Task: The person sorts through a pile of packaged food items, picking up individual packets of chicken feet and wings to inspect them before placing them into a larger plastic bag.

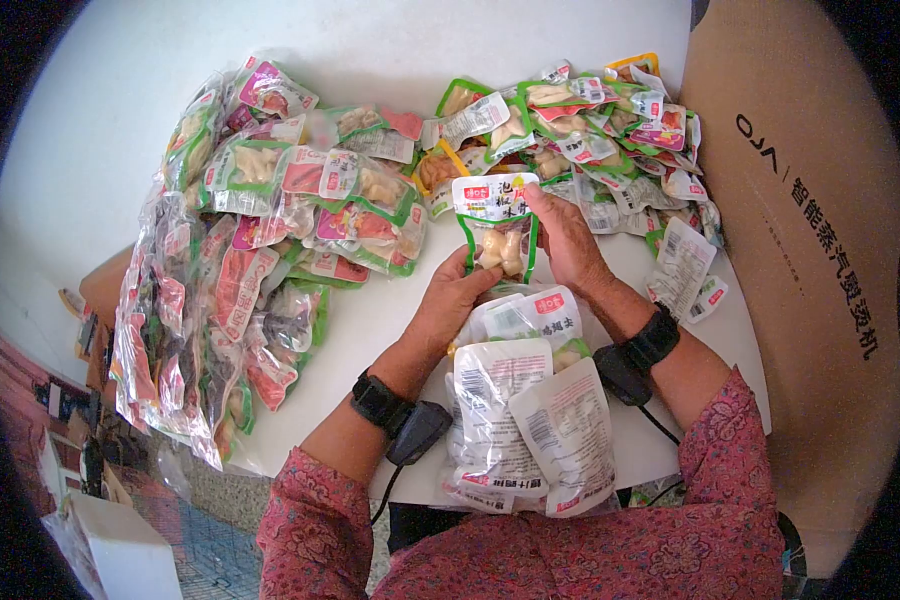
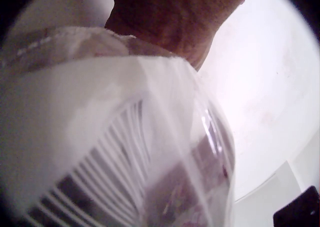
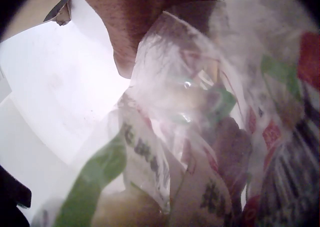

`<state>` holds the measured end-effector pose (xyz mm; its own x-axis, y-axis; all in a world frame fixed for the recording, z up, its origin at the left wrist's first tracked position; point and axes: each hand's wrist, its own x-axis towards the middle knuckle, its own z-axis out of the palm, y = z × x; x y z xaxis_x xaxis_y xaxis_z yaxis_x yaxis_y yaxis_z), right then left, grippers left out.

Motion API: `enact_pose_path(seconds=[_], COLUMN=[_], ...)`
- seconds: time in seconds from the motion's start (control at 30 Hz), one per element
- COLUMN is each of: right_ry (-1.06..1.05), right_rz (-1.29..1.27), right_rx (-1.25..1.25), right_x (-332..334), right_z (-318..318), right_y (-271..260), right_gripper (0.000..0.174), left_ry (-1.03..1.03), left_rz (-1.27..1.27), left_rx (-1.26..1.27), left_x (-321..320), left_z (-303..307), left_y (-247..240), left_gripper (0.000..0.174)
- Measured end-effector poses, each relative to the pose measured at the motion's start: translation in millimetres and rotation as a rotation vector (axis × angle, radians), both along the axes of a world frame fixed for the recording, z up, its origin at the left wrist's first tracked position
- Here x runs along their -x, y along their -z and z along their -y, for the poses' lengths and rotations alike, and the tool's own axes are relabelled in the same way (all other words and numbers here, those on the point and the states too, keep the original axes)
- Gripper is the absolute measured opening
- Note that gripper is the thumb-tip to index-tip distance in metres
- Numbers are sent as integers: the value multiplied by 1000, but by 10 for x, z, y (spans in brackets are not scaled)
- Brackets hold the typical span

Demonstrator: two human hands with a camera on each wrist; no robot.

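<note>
Clear bag [image 1: 460, 462], packet [image 1: 499, 238] gripped, left hand [image 1: 453, 297] low, right hand [image 1: 570, 244] high

Large carton [image 1: 835, 330]: brown face is being marked by dark lettering, right of the table [image 1: 360, 325].
Small carton [image 1: 107, 285]: is being partly hidden at the table's left.
White box [image 1: 130, 550]: is being shown at lower left, beside wire mesh [image 1: 205, 540].
Floor [image 1: 232, 492]: speckled surface is being partly covered.

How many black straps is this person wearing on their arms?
2: one strap around the left wrist, and the other strap around the right wrist. Any worn beneath the patterned sleeves would be hidden.
</note>
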<state>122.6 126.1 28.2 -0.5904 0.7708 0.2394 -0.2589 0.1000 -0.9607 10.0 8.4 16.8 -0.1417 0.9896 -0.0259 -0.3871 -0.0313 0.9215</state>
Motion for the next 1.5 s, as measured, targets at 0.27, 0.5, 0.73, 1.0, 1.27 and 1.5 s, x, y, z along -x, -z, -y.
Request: enact_pose_path(seconds=[0.27,0.5,0.73,1.0,1.27,1.5], right_ry=[-49,-41,-29,-68,-80,-35], right_rz=[-74,-33,-46,-58,-80,-71], right_rx=[49,53,59,103,159,102], right_x=[15,-12,7,-2,-10,3], right_z=[-22,2,-58,-33,19,-19], right_y=[31,-8,72,37,-13,20], right_gripper=[46,45,46,44,43,42], left_ry=[4,13,23,22,16,14], left_rz=[-22,-7,-19,12,2,0], left_rx=[-2,6,-9,-20,-34,-25], left_x=[13,11,15,17,27,31], left_z=[0,5,3,-3,-14,-12], left_y=[20,3,15,21,52,52], left_gripper=[33,35,36,35,38,37])
